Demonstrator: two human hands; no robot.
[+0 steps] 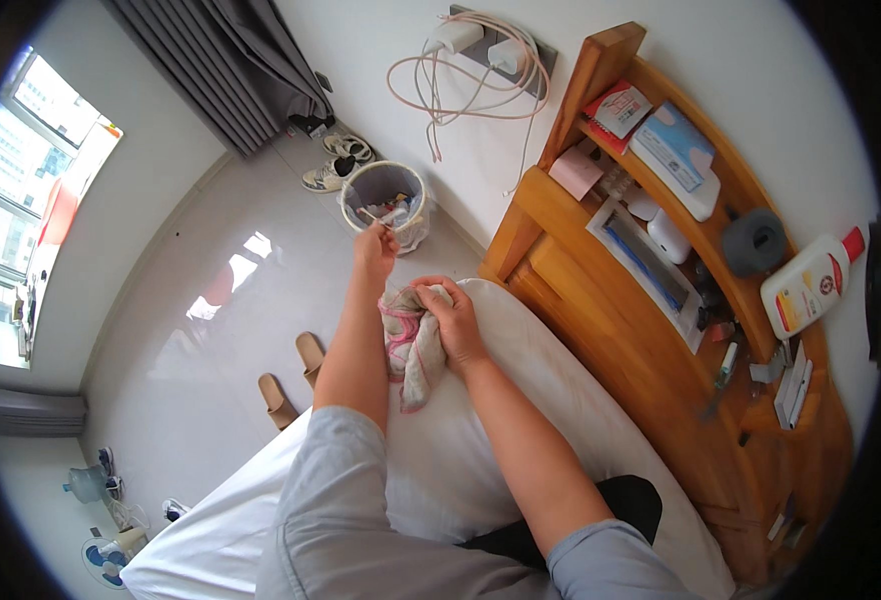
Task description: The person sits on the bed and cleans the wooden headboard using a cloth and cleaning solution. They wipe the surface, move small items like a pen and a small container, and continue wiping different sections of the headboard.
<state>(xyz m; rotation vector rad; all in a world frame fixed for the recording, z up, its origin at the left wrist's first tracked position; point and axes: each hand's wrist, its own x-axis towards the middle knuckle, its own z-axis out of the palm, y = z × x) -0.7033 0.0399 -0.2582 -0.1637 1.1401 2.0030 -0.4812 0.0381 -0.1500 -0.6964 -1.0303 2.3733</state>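
Observation:
My left hand point(377, 247) reaches out to the near rim of a lined trash bin point(419, 187), and its fingers pinch a thin pale strand or stick point(369, 215) over the opening. Crumpled litter lies inside the bin. Closer to me, my right hand point(452, 319) grips a bunched cloth point(414, 345), off-white with pink lines. The cloth hangs over the edge of a bed with a white sheet point(448, 457).
Right of the bed stands a wooden headboard with shelves point(583, 300) holding boxes and a white bottle point(808, 289). Cables point(470, 97) hang from wall sockets. Sneakers point(332, 174) sit behind the bin; tan slippers point(277, 401) lie on the floor at left.

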